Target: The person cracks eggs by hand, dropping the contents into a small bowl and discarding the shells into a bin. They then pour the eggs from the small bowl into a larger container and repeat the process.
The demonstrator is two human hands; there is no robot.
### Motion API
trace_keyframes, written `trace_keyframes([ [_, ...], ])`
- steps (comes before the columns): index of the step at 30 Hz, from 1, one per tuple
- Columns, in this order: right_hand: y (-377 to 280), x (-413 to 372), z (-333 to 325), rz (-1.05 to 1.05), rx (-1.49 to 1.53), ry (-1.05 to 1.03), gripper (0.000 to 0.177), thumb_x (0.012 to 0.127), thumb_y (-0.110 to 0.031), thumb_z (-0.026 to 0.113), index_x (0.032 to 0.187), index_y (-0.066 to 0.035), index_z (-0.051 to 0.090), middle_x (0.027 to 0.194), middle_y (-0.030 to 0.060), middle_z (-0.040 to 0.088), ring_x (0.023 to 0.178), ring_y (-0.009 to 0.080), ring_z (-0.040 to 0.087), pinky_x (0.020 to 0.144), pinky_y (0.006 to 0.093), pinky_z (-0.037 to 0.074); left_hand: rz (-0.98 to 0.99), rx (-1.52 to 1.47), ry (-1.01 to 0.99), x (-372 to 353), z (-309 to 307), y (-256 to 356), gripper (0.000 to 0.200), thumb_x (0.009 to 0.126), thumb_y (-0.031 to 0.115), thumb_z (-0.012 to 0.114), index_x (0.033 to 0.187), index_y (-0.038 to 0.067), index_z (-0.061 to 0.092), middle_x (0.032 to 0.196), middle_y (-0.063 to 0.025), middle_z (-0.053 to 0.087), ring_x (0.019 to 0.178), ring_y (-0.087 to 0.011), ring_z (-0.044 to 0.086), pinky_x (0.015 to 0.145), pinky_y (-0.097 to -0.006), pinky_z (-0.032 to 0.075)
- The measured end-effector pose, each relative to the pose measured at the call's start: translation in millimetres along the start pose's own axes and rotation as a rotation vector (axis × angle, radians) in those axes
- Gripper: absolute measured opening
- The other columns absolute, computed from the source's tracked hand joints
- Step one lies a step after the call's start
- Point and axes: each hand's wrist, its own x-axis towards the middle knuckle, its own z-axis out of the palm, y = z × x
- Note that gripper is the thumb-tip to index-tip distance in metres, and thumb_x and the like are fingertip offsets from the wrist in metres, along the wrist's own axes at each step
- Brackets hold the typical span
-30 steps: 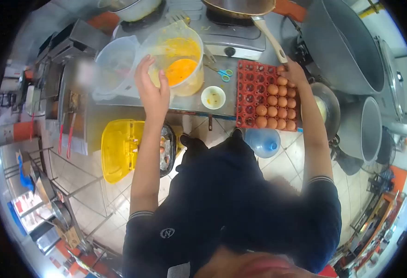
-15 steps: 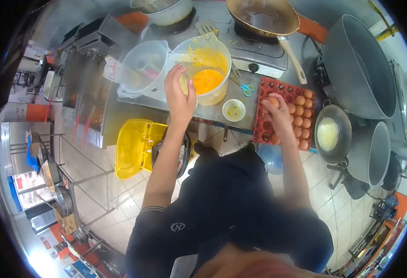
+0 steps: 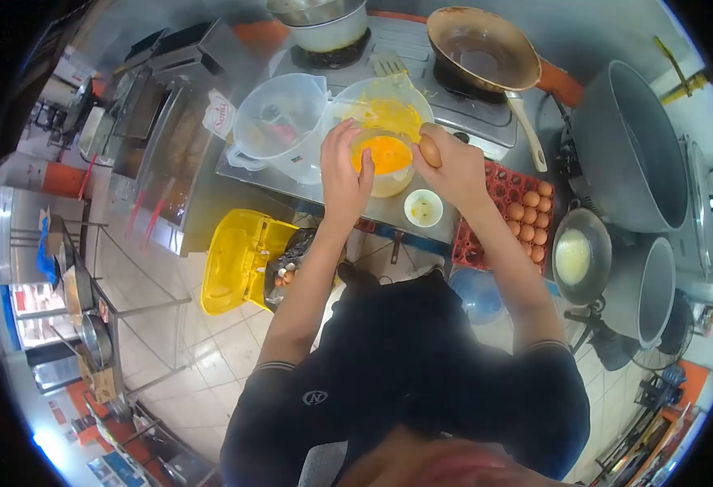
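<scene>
My right hand (image 3: 458, 172) is closed around a brown egg (image 3: 430, 151) at the right rim of a translucent jug (image 3: 389, 93). Beaten orange-yellow egg (image 3: 385, 154) lies in the jug, with yellow smears on its inner wall. At the jug's left side is my left hand (image 3: 346, 174), fingers apart and nothing in it. A small white bowl (image 3: 423, 209) with a little residue stands just below my right hand. The red egg tray (image 3: 471, 250), holding several brown eggs (image 3: 527, 215), is to the right, partly under my right forearm.
An empty translucent jug (image 3: 279, 109) stands at left beside a white bag (image 3: 219, 114). Behind are a stove (image 3: 478, 118), a pan (image 3: 486, 49), a pot (image 3: 328, 32) and a spatula (image 3: 389, 63). Large pots (image 3: 632, 154) and a small pan (image 3: 585, 252) are right; a yellow bin (image 3: 230, 264) is below left.
My right hand has moved left from the egg tray to the jug's rim, carrying an egg. My left hand stays open by the jug. The camera view has shifted slightly.
</scene>
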Motion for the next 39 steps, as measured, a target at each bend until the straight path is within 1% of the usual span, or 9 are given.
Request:
trace_keyframes([
  [13,-3.5,-0.3,-10.4,0.039,0.068,-0.176,0.030,0.093,-0.031,0.072,0.110,-0.010,0.060,0.080,0.0156,0.071,0.070,0.0350,0.071,0.059,0.0414,0.055,0.157,0.138,0.018,-8.4,-6.6,9.0,0.041,0.091,0.002,0.066,0.130,0.001,0.055,0.130,-0.0198,0.062,0.126,-0.0434,0.054,0.107,-0.0514,0.041],
  [15,-3.1,-7.0,-19.4,0.200,0.516,-0.034,0.036,0.098,-0.034,0.071,0.112,-0.005,0.056,0.076,0.0127,0.065,0.071,0.0307,0.070,0.060,0.0390,0.054,0.227,0.042,-0.026,-30.8,-7.9,26.5,0.043,0.088,0.005,0.071,0.130,0.003,0.058,0.113,-0.0161,0.068,0.105,-0.0377,0.065,0.093,-0.0467,0.050],
  [19,36.7,-47.3,-6.0,0.229,0.609,-0.141,0.042,0.102,-0.039,0.067,0.113,-0.002,0.052,0.077,0.0061,0.058,0.068,0.0188,0.061,0.059,0.0331,0.050,-0.155,-0.235,-0.346,-52.3,16.0,70.5,0.044,0.091,0.014,0.074,0.131,0.004,0.062,0.097,-0.0124,0.069,0.070,-0.0259,0.064,0.068,-0.0366,0.052],
  [20,39.0,-55.9,-7.4,0.476,0.724,-0.330,0.043,0.102,-0.042,0.066,0.113,-0.003,0.052,0.080,0.0036,0.056,0.068,0.0144,0.056,0.059,0.0301,0.048,-0.321,-0.293,-0.412,-54.1,24.4,71.6,0.044,0.092,0.017,0.074,0.132,0.004,0.062,0.094,-0.0123,0.069,0.062,-0.0229,0.062,0.062,-0.0344,0.051],
  [24,56.3,-85.5,3.1,0.953,1.014,-0.673,0.041,0.103,-0.041,0.063,0.118,-0.003,0.055,0.089,0.0007,0.055,0.070,0.0046,0.049,0.059,0.0217,0.041,-0.289,-0.324,-0.445,-71.8,55.1,41.7,0.048,0.093,0.020,0.074,0.135,0.002,0.061,0.093,-0.0133,0.070,0.063,-0.0198,0.063,0.064,-0.0343,0.052],
  [31,68.5,-108.0,15.9,0.743,0.897,-0.762,0.039,0.102,-0.029,0.058,0.133,-0.005,0.055,0.089,-0.0032,0.055,0.070,0.0050,0.047,0.058,0.0212,0.040,-0.223,-0.325,-0.524,-84.2,56.7,19.3,0.048,0.089,0.018,0.073,0.132,0.001,0.061,0.100,-0.0165,0.072,0.081,-0.0289,0.071,0.076,-0.0386,0.056],
  [34,74.9,-108.7,24.7,0.638,0.734,-0.804,0.039,0.099,-0.026,0.059,0.132,-0.004,0.055,0.095,0.0032,0.064,0.076,0.0136,0.059,0.066,0.0282,0.049,-0.211,-0.194,-0.673,-84.7,60.4,15.7,0.051,0.087,0.024,0.074,0.131,0.002,0.061,0.103,-0.0199,0.071,0.091,-0.0371,0.071,0.083,-0.0459,0.057],
  [36,82.3,-118.1,41.3,0.392,0.560,-0.670,0.042,0.095,-0.024,0.058,0.131,-0.003,0.054,0.108,0.0180,0.070,0.093,0.0318,0.069,0.082,0.0396,0.054,-0.226,-0.073,-0.688,-90.1,67.0,17.6,0.052,0.087,0.024,0.073,0.132,0.003,0.059,0.102,-0.0210,0.071,0.092,-0.0388,0.071,0.083,-0.0473,0.056],
  [39,68.6,-108.9,43.7,0.502,0.417,-0.747,0.044,0.092,-0.024,0.055,0.130,-0.001,0.054,0.119,0.0304,0.066,0.113,0.0461,0.065,0.097,0.0478,0.050,-0.229,0.046,-0.668,-110.1,85.3,2.2,0.054,0.087,0.024,0.073,0.134,0.004,0.056,0.103,-0.0229,0.070,0.094,-0.0422,0.069,0.082,-0.0500,0.056],
])
